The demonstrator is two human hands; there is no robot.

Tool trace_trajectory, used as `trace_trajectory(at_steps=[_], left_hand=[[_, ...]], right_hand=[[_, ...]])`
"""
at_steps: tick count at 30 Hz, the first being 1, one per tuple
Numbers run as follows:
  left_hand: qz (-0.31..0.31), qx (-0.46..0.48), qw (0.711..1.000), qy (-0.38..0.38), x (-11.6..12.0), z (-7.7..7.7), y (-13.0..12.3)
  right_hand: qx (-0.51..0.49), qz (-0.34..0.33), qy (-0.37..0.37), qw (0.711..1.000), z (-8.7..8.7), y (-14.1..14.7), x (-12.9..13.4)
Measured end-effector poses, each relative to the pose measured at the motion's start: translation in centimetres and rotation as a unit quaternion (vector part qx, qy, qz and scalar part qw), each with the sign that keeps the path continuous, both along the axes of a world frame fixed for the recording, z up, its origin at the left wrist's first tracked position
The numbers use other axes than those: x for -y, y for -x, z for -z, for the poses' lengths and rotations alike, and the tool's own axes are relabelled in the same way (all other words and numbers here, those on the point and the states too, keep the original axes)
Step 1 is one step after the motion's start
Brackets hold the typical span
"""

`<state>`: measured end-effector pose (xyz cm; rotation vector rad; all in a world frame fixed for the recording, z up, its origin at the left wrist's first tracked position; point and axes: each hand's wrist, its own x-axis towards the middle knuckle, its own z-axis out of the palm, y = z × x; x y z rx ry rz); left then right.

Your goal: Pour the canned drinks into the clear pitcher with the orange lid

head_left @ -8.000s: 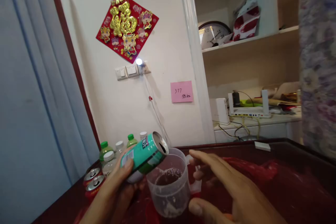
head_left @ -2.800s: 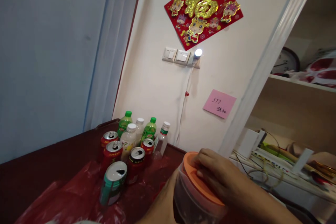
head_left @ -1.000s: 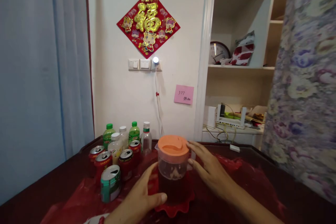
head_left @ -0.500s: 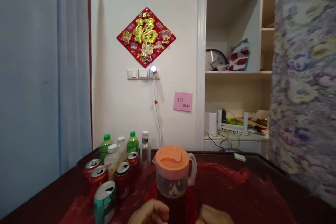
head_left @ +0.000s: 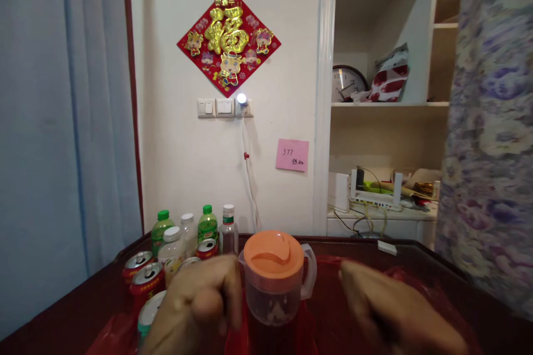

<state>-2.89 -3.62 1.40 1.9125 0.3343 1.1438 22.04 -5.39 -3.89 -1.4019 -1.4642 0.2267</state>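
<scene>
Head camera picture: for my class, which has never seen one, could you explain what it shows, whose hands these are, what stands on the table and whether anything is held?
The picture comes from a camera worn on a person's head, looking forward and down, so both blurred hands are the wearer's own. The left hand and the right hand are raised on either side of a clear pitcher with an orange lid and dark drink inside. Neither hand visibly holds anything. The pitcher stands on a dark red table covered with red plastic sheet. To the left stand opened drink cans and small plastic bottles. Behind are a red wall decoration, a pink note and shelves with a clock.
</scene>
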Motion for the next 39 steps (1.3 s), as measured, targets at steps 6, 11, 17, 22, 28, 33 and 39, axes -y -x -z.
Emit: trace_trajectory(at_steps=[6, 11, 17, 22, 28, 33, 39], left_hand=[[-0.162, -0.068, 0.984, -0.009, -6.8, -1.1, -1.9], [-0.245, -0.157, 0.957, -0.006, -13.2, 0.1, -3.8], [-0.263, -0.183, 0.947, 0.006, -14.9, 1.9, -3.6], [-0.254, -0.186, 0.949, 0.008, -14.3, 2.5, -3.3], [-0.229, -0.184, 0.956, 0.024, -14.4, 3.1, -3.8], [-0.196, -0.150, 0.966, 0.076, -13.9, 4.5, -3.5], [-0.108, -0.095, 0.973, 0.180, -10.8, 7.6, -1.8]], right_hand=[[-0.002, 0.071, -0.010, 0.997, -1.5, -3.0, -2.5], [-0.002, 0.075, 0.021, 0.997, -1.2, -3.8, -5.5], [-0.009, 0.078, 0.045, 0.996, -0.4, -3.9, -7.0], [-0.010, 0.069, 0.056, 0.996, 0.0, -4.0, -6.8], [-0.020, 0.065, 0.047, 0.997, 0.1, -4.1, -7.0], [-0.058, 0.083, -0.003, 0.995, 1.0, -5.1, -6.2], [-0.144, -0.016, -0.005, 0.989, 4.3, -4.4, -4.3]])
